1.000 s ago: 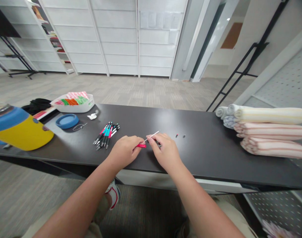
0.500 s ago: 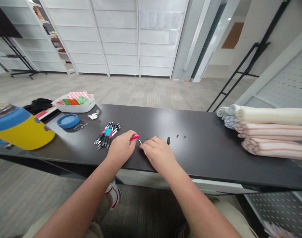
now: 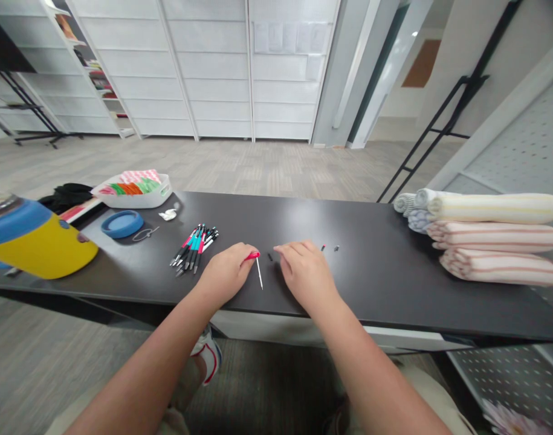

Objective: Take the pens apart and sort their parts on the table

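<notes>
My left hand is closed on a red-pink pen barrel, whose end sticks out to the right past the fingers. A thin white pen refill runs from just below the barrel's end toward the table's near edge; whether it touches the barrel I cannot tell. My right hand is low over the table, palm down, fingers stretched out to the left, with no object visible in them. A small black piece lies between my hands. Beyond the right hand lie a tiny red-tipped part and a small metallic part.
Left of my hands is a pile of click pens. Farther left are a white crumpled bit, a blue lid, a white basket of colourful packets and a yellow-blue container. Rolled striped cloths are stacked right.
My right hand has let go of the refill and moved right, now covering the spot where a black pen part lay. The refill now points toward me. My left hand still holds the barrel.
</notes>
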Action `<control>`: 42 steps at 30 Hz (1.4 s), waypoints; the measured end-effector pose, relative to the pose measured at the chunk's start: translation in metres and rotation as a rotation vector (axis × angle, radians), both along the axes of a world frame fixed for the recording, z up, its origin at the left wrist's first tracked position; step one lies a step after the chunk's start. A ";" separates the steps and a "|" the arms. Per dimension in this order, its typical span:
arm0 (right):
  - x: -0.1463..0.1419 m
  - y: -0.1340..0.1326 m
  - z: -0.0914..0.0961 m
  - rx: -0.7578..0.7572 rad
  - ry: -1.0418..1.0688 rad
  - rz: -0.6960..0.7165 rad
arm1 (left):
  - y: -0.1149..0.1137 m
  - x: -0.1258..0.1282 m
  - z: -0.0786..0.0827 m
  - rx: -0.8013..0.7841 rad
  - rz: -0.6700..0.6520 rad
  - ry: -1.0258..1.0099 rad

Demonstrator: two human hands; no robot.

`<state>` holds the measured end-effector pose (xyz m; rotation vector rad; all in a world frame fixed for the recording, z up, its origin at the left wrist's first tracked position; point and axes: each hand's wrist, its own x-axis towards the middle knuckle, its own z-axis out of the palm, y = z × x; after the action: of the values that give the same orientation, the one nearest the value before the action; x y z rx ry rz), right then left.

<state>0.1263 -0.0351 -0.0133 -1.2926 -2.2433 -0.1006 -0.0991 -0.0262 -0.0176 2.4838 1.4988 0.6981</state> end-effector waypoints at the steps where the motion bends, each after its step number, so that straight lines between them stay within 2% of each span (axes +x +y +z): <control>1: 0.008 0.001 0.002 0.020 0.010 -0.034 | 0.000 0.000 0.000 0.001 -0.043 -0.007; 6: 0.049 0.006 0.006 0.070 0.007 -0.069 | -0.002 0.001 0.002 0.011 -0.146 0.015; 10: 0.071 0.004 -0.002 0.069 -0.010 -0.081 | -0.001 0.003 0.001 0.015 -0.121 0.049; 14: 0.078 0.001 -0.007 0.066 0.002 -0.073 | 0.000 0.004 0.001 0.018 -0.087 0.062; 22: 0.069 -0.004 -0.005 0.085 0.098 -0.043 | 0.000 0.003 0.003 0.090 -0.045 0.072; 26: 0.056 -0.014 -0.003 0.103 0.063 0.041 | -0.005 0.004 0.003 0.151 0.015 0.192; 34: 0.046 -0.025 0.001 -0.039 0.027 0.253 | -0.018 0.017 0.015 0.226 -0.185 0.375; 42: 0.034 -0.027 0.001 -0.101 0.011 0.274 | -0.015 0.033 0.013 0.189 -0.261 0.311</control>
<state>0.1605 -0.0625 -0.0120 -1.0191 -2.4185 0.1213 -0.0659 -0.0411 -0.0043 2.9732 1.2037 0.4416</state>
